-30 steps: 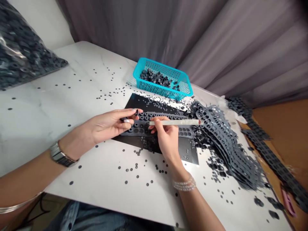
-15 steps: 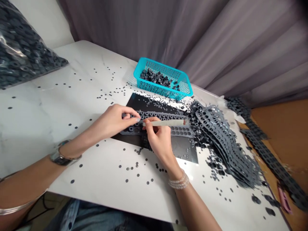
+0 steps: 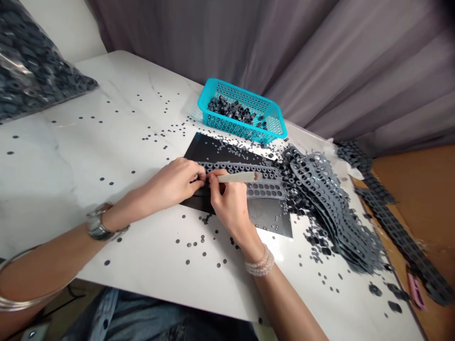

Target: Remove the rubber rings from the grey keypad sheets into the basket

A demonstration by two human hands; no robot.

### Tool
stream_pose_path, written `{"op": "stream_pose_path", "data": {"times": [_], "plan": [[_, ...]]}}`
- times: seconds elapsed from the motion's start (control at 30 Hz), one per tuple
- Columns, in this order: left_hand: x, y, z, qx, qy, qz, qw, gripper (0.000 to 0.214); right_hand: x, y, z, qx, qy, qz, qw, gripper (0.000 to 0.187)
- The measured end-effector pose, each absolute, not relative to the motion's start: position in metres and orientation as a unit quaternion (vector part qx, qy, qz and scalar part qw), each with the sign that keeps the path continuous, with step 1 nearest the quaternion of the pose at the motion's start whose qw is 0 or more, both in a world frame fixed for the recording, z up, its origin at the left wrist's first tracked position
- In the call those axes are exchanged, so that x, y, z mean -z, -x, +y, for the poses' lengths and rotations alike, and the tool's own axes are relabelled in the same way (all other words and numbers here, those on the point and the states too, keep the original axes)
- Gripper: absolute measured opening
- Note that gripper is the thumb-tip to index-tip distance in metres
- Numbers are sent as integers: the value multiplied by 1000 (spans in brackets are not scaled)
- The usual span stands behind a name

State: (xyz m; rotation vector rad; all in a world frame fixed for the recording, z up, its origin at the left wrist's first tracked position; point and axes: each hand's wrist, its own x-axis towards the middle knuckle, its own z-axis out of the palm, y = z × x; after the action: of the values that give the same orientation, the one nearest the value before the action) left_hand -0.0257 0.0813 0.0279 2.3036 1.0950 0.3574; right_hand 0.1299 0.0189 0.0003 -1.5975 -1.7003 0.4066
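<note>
Head view: our right hand (image 3: 231,203) pinches a pale stick (image 3: 236,177) pen-style, fingers (image 3: 215,182) narrow, probably for fine control at its end. Our left hand (image 3: 174,182) sits just beside it, left fingers (image 3: 201,177) curled on a grey perforated strip (image 3: 265,189); can't tell if they hold anything. The strip lies under the fingers on a black sheet (image 3: 202,151), seemingly as flat backing. Piled strips (image 3: 330,203) sit right of the fingers, a blue basket (image 3: 241,97) beyond them, all on the desk (image 3: 106,94).

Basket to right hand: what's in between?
Head view: a black sheet with small dark discs, then a grey punched strip, lie between the basket and the right hand.
</note>
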Motion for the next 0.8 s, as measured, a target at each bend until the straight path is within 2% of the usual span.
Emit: {"op": "stream_pose_path", "data": {"times": [0.1, 0.23, 0.33, 0.5, 0.8], "plan": [[-38, 39, 89, -182, -770, 439, 425, 10, 0, -130, 21, -170, 624, -655, 390, 26], [-37, 51, 103, -330, -512, 464, 643, 16, 1, -134, 21, -257, 625, -586, 448, 26], [-31, 48, 107, -356, -370, 431, 742, 13, 0, -138, 20, -304, 624, -519, 499, 28], [-31, 37, 100, -356, -263, 392, 807, 7, -5, -142, 17, -306, 614, -480, 547, 26], [-31, 33, 96, -350, -232, 382, 823, 6, -6, -141, 17, -304, 621, -476, 544, 25]]}}
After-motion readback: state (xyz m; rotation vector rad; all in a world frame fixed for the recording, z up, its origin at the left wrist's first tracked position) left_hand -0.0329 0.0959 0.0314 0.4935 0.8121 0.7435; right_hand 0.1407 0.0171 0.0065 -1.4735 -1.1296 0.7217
